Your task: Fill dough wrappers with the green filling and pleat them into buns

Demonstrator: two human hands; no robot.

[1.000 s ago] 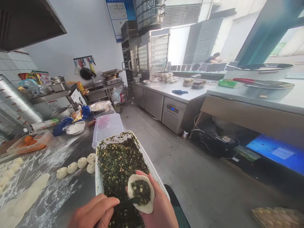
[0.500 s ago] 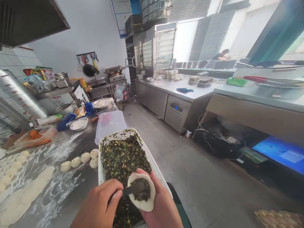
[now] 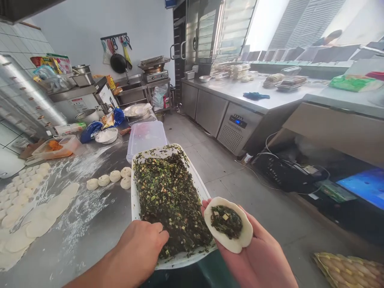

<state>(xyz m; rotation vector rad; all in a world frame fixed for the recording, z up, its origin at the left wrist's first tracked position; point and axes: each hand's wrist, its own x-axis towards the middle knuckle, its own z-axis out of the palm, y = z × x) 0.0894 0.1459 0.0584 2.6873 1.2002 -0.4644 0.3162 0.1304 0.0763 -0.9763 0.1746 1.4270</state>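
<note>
My right hand (image 3: 258,256) lies open, cradling the filled wrapper (image 3: 228,230) beyond the tray's (image 3: 136,208) near right corner (soft, tearable; support underneath). Left hand (image 3: 141,250) probably grips a hidden spoon.

The right hand (image 3: 258,256) lies flat with the palm up. The left hand (image 3: 139,250) is curled, fingers (image 3: 160,236) pointing down.

Floured steel table (image 3: 99,224) carries filling tray (image 3: 136,208), dough rounds (image 3: 109,178), lid (image 3: 146,136).
</note>
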